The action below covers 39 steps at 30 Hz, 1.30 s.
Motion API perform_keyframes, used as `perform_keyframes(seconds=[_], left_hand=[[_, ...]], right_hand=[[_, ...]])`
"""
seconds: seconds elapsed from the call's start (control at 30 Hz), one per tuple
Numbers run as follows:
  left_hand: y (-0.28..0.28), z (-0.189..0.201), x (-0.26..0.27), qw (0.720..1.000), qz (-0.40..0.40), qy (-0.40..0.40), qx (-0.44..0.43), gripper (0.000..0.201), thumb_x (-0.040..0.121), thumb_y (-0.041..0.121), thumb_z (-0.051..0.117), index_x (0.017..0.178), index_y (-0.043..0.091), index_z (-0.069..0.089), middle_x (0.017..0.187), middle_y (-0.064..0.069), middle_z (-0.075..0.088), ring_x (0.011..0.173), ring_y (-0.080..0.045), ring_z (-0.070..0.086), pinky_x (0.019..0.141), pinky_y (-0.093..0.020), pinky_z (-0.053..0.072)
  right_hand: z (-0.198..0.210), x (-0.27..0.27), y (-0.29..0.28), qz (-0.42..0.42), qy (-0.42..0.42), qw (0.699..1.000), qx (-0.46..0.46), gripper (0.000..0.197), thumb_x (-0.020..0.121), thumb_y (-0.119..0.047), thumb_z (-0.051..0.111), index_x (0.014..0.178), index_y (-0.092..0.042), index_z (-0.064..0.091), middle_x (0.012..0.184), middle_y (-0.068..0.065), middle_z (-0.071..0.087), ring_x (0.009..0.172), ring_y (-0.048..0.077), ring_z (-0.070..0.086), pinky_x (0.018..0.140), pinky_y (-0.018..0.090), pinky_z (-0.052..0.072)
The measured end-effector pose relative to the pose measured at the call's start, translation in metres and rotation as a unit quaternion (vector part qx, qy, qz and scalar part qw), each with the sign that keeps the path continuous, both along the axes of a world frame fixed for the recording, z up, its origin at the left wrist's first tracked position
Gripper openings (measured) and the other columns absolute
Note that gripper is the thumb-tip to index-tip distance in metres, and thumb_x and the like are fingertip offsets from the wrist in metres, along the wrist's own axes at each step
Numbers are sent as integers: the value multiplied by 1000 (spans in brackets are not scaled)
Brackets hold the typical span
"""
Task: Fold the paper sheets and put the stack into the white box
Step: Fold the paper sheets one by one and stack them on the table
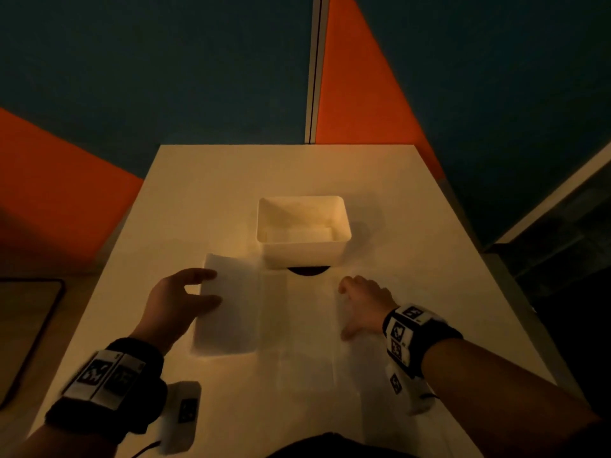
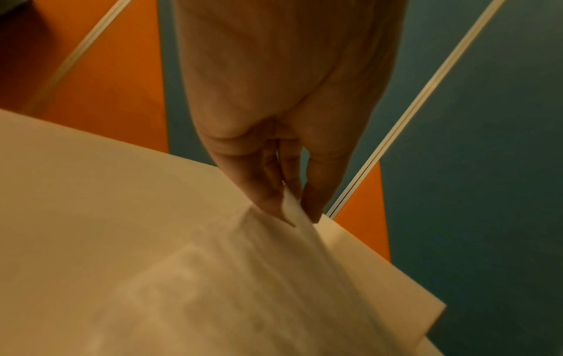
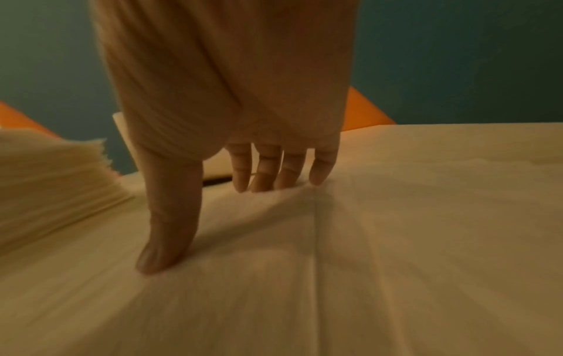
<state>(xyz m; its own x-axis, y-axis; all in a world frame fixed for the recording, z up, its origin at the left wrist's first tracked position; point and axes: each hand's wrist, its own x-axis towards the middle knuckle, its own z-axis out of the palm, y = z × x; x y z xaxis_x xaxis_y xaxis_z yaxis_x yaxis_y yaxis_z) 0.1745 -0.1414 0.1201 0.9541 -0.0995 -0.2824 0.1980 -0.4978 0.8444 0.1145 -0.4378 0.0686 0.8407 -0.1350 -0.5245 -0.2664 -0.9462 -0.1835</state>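
Paper sheets lie on the worktop just in front of the white box. Left hand pinches their lifted, half-folded left edge. Right hand, fingers spread, presses the flat right part.

Matt paper sheets, smooth plastic box
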Motion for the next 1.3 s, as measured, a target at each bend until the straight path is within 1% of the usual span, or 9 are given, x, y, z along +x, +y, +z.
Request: perform_keyframes(seconds=[0.17,0.4,0.7,0.83,0.97,1.03,1.13,1.2,1.3], left_hand=[[7,-8,1,998,-11,-16,60,43,74,2,74,112,20,64,110,-2,56,81,-19,61,76,-30,45],[7,-10,0,997,-12,-25,67,43,75,0,72,114,17,64,103,1,56,72,-10,61,62,-23,42],[8,-17,1,995,-34,-32,83,44,77,0,70,116,20,62,110,4,54,76,-8,60,62,-20,45],[13,-24,3,981,-72,-78,161,46,75,10,75,117,22,61,124,-2,51,83,-11,54,69,-22,43],[16,-25,6,960,-60,-127,243,54,71,28,79,121,30,57,139,-11,38,117,-35,44,97,-49,42],[12,-22,6,956,-61,-169,233,50,72,31,77,118,32,58,135,-10,42,114,-35,46,95,-51,43],[-5,-7,1,966,-95,-193,146,31,79,28,72,108,31,61,113,5,56,92,-17,57,73,-22,48],[-22,6,-4,978,-135,-133,91,12,85,29,65,97,30,63,94,11,65,76,-7,60,60,-12,43],[-45,17,-11,987,-157,35,-7,28,87,46,58,88,21,70,77,0,72,66,-13,64,59,-26,49]], right_hand=[[-4,2,2,21,14,1000,-11,60,59,-44,83,101,-29,42,111,-4,56,107,23,49,88,41,33],[-4,-1,3,18,14,1000,-13,65,64,-43,80,119,-27,49,119,-2,57,114,24,50,97,45,31],[0,-5,6,8,9,1000,0,62,65,-41,79,119,-28,50,119,-3,58,115,24,51,95,44,31],[6,-6,6,15,18,999,29,49,72,-37,75,115,-25,56,116,-2,59,110,21,54,94,39,39],[22,-3,-1,-21,12,988,154,5,79,-19,67,77,-21,64,81,-5,58,85,15,57,67,21,45],[34,-1,-6,-53,4,975,218,19,81,-11,65,66,-22,60,71,-5,56,74,14,56,57,21,43],[53,-3,-15,-119,-43,938,322,7,82,-3,63,78,-7,67,72,3,59,68,15,56,63,27,43],[64,-5,-20,-175,-88,894,404,5,81,-4,65,84,-3,68,73,6,63,69,17,59,65,28,45],[80,-10,-20,-247,-143,813,508,16,85,-2,58,98,-6,68,91,12,68,83,23,63,74,33,49]])
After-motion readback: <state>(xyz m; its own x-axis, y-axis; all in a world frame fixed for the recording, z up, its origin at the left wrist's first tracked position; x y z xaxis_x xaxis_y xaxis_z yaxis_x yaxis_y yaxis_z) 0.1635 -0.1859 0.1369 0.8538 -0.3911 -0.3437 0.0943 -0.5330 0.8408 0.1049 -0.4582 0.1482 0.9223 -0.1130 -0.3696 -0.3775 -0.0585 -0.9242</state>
